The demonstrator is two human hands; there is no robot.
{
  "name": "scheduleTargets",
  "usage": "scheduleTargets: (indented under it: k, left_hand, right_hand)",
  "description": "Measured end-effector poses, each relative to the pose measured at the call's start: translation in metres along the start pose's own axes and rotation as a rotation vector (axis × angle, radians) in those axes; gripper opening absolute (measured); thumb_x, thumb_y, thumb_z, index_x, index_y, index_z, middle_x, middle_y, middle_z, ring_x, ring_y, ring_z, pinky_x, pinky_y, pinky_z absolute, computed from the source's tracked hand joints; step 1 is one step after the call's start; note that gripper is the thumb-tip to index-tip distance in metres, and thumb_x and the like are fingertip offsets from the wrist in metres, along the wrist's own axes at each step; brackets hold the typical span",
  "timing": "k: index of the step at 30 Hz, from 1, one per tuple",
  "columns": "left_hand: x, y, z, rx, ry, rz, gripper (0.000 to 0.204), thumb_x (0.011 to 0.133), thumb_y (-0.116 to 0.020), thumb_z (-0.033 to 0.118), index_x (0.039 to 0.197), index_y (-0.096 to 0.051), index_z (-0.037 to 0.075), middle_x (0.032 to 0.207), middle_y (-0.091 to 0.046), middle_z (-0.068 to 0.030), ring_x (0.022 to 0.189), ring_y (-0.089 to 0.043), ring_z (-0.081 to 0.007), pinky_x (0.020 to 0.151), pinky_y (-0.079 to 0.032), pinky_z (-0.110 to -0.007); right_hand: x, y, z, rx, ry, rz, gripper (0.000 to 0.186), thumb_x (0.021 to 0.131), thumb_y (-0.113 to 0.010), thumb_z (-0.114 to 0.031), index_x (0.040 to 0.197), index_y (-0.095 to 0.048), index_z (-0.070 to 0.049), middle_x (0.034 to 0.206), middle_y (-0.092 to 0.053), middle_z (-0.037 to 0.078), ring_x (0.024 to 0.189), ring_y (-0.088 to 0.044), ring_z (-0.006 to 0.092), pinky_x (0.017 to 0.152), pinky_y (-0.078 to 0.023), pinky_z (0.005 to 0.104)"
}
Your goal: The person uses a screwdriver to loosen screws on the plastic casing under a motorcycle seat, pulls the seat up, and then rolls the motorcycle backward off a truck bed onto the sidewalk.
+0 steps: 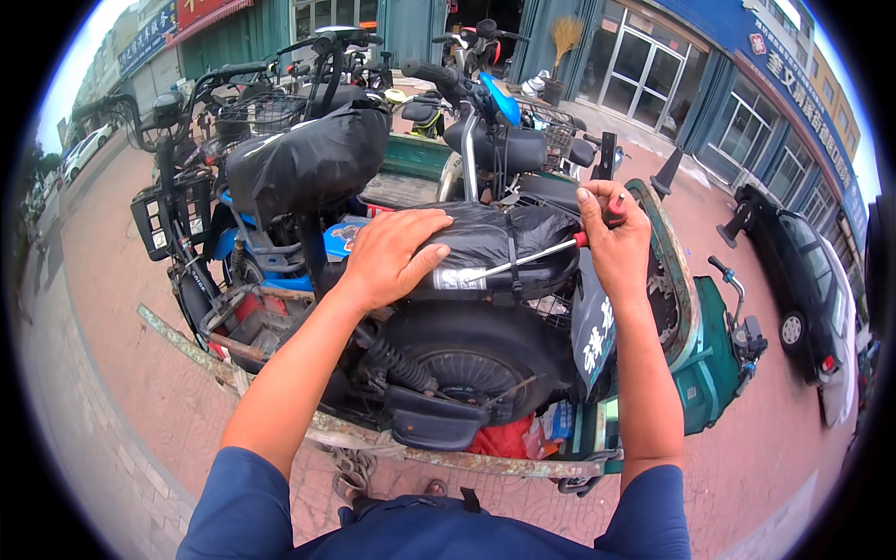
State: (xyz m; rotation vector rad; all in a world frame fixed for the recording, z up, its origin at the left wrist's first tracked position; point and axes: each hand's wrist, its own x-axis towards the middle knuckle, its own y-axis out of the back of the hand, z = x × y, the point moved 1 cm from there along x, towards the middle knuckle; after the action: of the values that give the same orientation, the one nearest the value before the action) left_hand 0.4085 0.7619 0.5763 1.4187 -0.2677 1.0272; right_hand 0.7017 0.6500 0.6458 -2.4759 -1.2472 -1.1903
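Note:
My left hand (392, 252) lies on a black plastic-covered scooter seat (481, 233), fingers and thumb apart. My right hand (616, 243) grips a red-handled screwdriver (532, 256); its long silver shaft slants across the seat's near side, over a black strap (511, 231) and beside a pale label (453, 278). A red-and-black piece (616, 210) also shows in that hand; whether it is a separate tool I cannot tell. Below the seat are a rear tyre (467, 327) and a black shock absorber (406, 364).
Several e-bikes (308, 159) crowd a rusty green cart bed (373, 429) on brick paving (140, 364). A green handlebar vehicle part (700, 392) is at the right, with a black car (798, 289) beyond. Shopfronts (635, 79) line the back; a broom (565, 37) stands there.

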Motion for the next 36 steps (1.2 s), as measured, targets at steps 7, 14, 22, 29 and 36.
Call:
scheduleTargets:
  k: [7,14,22,29,36]
  left_hand:
    - [-0.002,0.001,-0.001,0.003,-0.006,0.046,0.038,0.103,-0.061,0.031,0.133,-0.071,0.01,0.135,-0.072,-0.0109,0.125,-0.066,-0.0326,0.105,-0.048,-0.046]
    - [-0.001,0.0,0.006,0.007,-0.011,0.069,0.035,0.103,-0.062,0.031,0.128,-0.071,0.009,0.13,-0.073,-0.0116,0.121,-0.067,-0.0335,0.102,-0.049,-0.045]
    - [-0.005,0.001,-0.005,-0.011,-0.052,0.124,0.036,0.103,-0.063,0.033,0.126,-0.071,0.007,0.127,-0.074,-0.013,0.12,-0.067,-0.0333,0.102,-0.049,-0.046]
    - [-0.004,-0.002,-0.009,-0.043,-0.101,0.138,0.037,0.102,-0.065,0.032,0.125,-0.069,0.004,0.125,-0.073,-0.0124,0.118,-0.067,-0.032,0.099,-0.048,-0.046]
    - [-0.004,-0.001,-0.009,0.02,-0.097,0.105,0.031,0.104,-0.062,0.033,0.117,-0.067,0.005,0.112,-0.071,-0.0098,0.106,-0.068,-0.0306,0.09,-0.048,-0.046]
  right_hand:
    - [0.007,-0.03,-0.001,0.238,0.214,0.146,0.014,0.103,-0.076,-0.014,0.113,-0.076,-0.004,0.083,-0.058,-0.008,0.071,-0.047,0.0012,0.064,-0.04,0.0191]
    - [0.005,-0.055,0.004,0.487,0.123,0.381,0.019,0.105,-0.073,-0.017,0.113,-0.072,0.0,0.103,-0.07,0.0,0.093,-0.06,0.0068,0.083,-0.05,0.0224]
    - [0.0,-0.08,-0.021,0.883,-0.232,0.643,0.033,0.108,-0.067,-0.035,0.113,-0.063,-0.003,0.108,-0.069,0.011,0.093,-0.068,0.018,0.078,-0.06,0.0349]
    - [0.011,-0.073,-0.021,0.951,-0.398,0.647,0.026,0.105,-0.068,-0.03,0.109,-0.062,-0.005,0.104,-0.073,0.014,0.089,-0.072,0.0247,0.064,-0.057,0.0321]
    - [-0.023,-0.095,-0.08,0.982,-0.249,0.554,0.026,0.107,-0.061,-0.03,0.092,-0.054,-0.01,0.096,-0.071,0.011,0.098,-0.076,0.0332,0.059,-0.051,0.0321]
